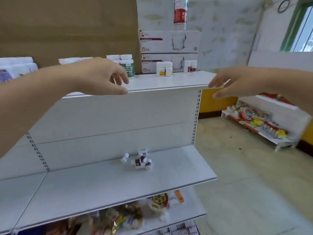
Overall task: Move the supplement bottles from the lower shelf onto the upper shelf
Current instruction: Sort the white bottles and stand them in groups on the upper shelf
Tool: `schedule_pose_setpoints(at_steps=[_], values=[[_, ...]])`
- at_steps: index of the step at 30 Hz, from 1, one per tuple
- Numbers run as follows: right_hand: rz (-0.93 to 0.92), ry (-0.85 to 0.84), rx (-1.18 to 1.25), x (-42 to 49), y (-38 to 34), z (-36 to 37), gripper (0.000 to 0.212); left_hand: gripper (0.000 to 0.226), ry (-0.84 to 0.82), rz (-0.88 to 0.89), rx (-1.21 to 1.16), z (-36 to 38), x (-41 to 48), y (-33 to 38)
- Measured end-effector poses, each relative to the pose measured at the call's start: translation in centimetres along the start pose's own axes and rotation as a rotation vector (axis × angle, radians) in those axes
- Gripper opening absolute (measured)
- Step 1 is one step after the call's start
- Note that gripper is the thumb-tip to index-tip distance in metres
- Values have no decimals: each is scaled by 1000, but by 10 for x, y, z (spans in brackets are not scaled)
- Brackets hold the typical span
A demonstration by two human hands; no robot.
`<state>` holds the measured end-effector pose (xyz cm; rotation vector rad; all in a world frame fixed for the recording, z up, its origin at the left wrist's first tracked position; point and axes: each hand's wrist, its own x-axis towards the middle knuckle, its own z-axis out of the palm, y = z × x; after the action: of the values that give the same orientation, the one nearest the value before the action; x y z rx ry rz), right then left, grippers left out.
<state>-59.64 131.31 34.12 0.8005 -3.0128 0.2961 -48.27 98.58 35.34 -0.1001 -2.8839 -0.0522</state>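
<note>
I saw two white glass-mug boxes (169, 41) stacked one on the other, with a red-labelled water bottle (180, 13) upright on the top one. Off to the right, a low white rack (264, 128) of colourful goods stood on the pale floor (237, 184), near a green-framed window (303, 29). Blurred snack packets (122, 216) lay lowest in my view.

white shelf (169, 80), maroon-labelled bottles (141, 161)

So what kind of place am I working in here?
Most likely a small shop. The unit is white metal retail shelving with slotted uprights. Stacked boxes marked GLASS MUG sit up top, packaged snacks fill a lower tier, and a low display rack of goods stands across the floor.
</note>
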Motion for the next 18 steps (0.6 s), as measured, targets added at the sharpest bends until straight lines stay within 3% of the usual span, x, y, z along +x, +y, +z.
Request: schedule_pose_setpoints(at_steps=[4,9,14,18], values=[[-5,-58,-11,-39,-21,31,45,20,-25,25,-34,9,-50,-2],[-43,-138,-92,-47,-32,90,45,30,-140,50,4,55,-92,-20],[-138,-302,-143,-22,-36,156,43,40,-364,-65,72,130,-105,-48],[-162,-428,-97,19,-43,210,44,41,-426,-184,22,200,-95,-77]])
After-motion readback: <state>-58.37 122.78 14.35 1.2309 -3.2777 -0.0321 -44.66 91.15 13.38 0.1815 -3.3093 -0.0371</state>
